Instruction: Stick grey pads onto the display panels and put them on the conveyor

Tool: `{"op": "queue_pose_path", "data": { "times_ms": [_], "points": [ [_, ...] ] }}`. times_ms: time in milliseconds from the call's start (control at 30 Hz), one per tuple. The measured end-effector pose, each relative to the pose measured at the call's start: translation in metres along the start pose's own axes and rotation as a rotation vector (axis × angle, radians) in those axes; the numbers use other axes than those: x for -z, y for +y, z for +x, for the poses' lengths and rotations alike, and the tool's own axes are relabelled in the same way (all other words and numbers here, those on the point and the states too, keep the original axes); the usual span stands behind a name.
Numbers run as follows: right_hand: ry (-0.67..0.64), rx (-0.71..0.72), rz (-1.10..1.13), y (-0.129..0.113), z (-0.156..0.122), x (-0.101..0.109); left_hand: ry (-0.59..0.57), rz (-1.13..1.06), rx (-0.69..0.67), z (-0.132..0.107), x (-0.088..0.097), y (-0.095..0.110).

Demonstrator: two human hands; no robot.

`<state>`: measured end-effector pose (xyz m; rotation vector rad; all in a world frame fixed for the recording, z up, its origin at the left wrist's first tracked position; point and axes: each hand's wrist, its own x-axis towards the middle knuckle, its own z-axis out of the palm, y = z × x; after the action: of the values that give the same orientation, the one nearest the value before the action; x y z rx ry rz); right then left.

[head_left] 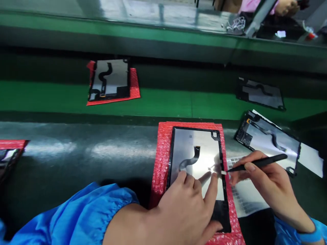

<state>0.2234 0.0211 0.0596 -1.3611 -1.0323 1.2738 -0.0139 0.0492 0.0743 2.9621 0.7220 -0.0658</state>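
Note:
A tablet screen panel point(198, 149) lies back-up on a red bubble-wrap sheet point(163, 153), with a dark flex cable point(190, 160) curving across its silver back. My left hand point(186, 207) rests on the panel, fingers spread flat, index fingertip pressing near the right edge. My right hand point(265, 183) pinches black tweezers point(258, 163) whose tip holds a small white piece point(223, 173) at the panel's right edge. Both sleeves are blue.
A sheet of small labels point(245, 197) lies under my right hand. Another panel point(268, 139) sits to the right. On the green conveyor belt point(163, 102) lie a panel on red wrap point(111, 81) and a bare panel point(260, 93). A red-wrapped panel point(10, 153) shows at left. Another person's hand point(286, 6) is far behind.

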Motion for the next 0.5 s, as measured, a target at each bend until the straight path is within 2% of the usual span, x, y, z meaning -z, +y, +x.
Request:
{"op": "queue_pose_path", "data": {
  "times_ms": [100, 233, 333, 500],
  "points": [
    [-0.054, 0.012, -0.012, -0.006, 0.029, -0.042, -0.049, 0.058, 0.063, -0.008, -0.003, -0.003],
    [-0.095, -0.018, -0.047, 0.003, 0.056, -0.086, -0.013, 0.017, 0.053, -0.011, -0.01, -0.012],
    [-0.135, -0.036, -0.085, 0.011, 0.065, -0.098, -0.019, -0.024, 0.048, -0.011, -0.017, -0.017],
    [-0.13, -0.08, -0.124, 0.018, 0.066, -0.096, -0.058, -0.048, 0.008, -0.007, -0.022, -0.019]
  ]
}}
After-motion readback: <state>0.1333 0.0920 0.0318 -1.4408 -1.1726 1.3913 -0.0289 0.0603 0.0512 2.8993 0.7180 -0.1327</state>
